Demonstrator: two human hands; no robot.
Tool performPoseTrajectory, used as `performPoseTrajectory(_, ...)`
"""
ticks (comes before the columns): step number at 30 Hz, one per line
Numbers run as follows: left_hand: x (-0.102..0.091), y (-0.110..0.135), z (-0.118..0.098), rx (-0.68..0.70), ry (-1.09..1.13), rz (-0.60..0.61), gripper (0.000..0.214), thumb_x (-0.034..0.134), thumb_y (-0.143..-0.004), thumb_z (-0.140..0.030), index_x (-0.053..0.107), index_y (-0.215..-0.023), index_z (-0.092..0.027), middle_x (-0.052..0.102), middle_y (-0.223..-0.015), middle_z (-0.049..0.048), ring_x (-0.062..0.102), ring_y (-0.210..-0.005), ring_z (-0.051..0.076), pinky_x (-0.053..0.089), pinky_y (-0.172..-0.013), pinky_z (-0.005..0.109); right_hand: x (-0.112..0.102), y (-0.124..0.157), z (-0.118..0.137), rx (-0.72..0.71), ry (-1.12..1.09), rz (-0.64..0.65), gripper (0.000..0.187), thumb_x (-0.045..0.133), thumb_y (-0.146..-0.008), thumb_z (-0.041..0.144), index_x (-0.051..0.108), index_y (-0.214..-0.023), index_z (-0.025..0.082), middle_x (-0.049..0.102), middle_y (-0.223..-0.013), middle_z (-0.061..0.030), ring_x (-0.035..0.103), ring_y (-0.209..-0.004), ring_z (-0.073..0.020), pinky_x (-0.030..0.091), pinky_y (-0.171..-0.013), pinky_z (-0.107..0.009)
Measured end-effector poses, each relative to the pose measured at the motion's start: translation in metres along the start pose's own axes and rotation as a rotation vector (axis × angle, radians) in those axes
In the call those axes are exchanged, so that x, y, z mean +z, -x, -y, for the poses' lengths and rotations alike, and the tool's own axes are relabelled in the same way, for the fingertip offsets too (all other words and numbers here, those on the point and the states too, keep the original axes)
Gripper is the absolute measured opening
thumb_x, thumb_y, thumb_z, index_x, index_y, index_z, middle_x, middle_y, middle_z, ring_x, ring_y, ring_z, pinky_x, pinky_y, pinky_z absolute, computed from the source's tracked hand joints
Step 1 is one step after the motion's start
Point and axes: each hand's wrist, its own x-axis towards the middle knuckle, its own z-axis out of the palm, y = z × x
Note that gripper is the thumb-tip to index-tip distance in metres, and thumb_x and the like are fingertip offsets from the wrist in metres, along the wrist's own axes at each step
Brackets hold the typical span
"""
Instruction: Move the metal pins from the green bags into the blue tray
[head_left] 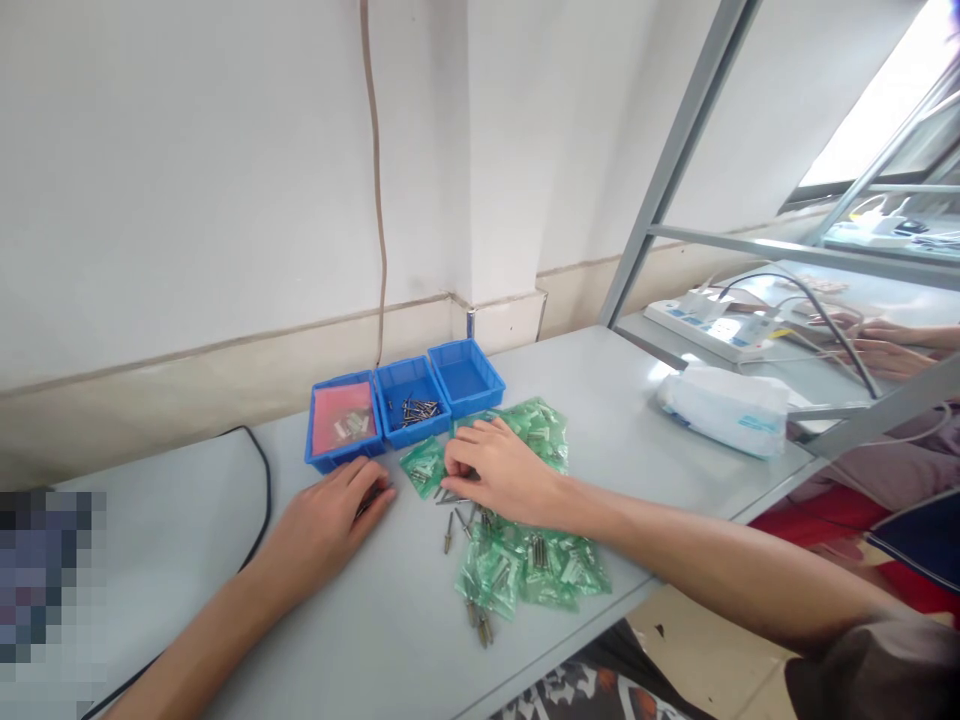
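Grey table (pixel 375 630): left hand (pixel 326 525) and right hand (pixel 502 470) palm-down, fingers' hold hidden.

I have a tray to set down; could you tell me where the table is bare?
Bare table lies between the green bags and the white packet, and between the left hand and those bags. Crowded before the blue bins.

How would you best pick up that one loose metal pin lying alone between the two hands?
Pinch the loose pin across the middle of its shaft, coming down from above. It lies flat on the table, thin and long, pointing roughly away from the person, so fingertips fit on its left and right flanks. Its left side is bare; other pins and green bags crowd its right.
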Motion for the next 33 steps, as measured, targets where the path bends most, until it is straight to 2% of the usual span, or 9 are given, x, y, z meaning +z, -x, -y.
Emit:
performPoseTrajectory(8,0.0004,-0.0002,-0.0006,0.002,-0.007,-0.007,0.025,0.044,-0.109,-0.047,0.058,-0.107,-0.026,0.068,-0.102,0.0006,0.066,-0.085,0.020,0.047,-0.073,0.031,0.0000,0.0021,-0.0006,-0.030,-0.008,0.079,0.028,0.076,-0.098,0.044,0.064,-0.093,0.019,0.068,-0.095,0.0005,0.059,-0.090,-0.0191,0.030,-0.086,-0.034)
performPoseTrajectory(15,0.0005,-0.0001,0.0000,0.006,-0.008,-0.008,0.025,0.044,-0.109,-0.048,0.059,-0.109,-0.027,0.069,-0.104,0.0006,0.067,-0.086,0.019,0.047,-0.074,0.032,0.0009,0.0027,-0.0041,-0.046,-0.029,0.069,0.016,0.067,-0.104,0.029,0.062,-0.092,0.019,0.070,-0.097,-0.0006,0.060,-0.091,-0.0190,0.028,-0.085,-0.034)
performPoseTrajectory(19,-0.0010,-0.0006,-0.0013,-0.001,-0.007,0.004,0.026,0.043,-0.109,-0.048,0.058,-0.106,-0.027,0.068,-0.101,0.0003,0.066,-0.084,0.019,0.046,-0.072,0.031,0.0010,0.0028,-0.0047,-0.050,-0.031,0.081,0.015,0.060,-0.106,0.023,0.062,-0.092,0.019,0.070,-0.098,-0.0019,0.061,-0.092,-0.0187,0.029,-0.085,-0.034)
performPoseTrajectory(33,-0.0007,-0.0006,-0.0005,0.010,-0.014,0.006,0.027,0.042,-0.110,-0.048,0.057,-0.106,-0.026,0.067,-0.100,0.0012,0.066,-0.084,0.019,0.046,-0.071,0.031,0.0035,0.0029,-0.0039,-0.053,0.120,0.107,0.016,0.053,-0.106,0.023,0.060,-0.093,0.017,0.069,-0.098,-0.0072,0.058,-0.089,-0.0220,0.032,-0.085,-0.037)
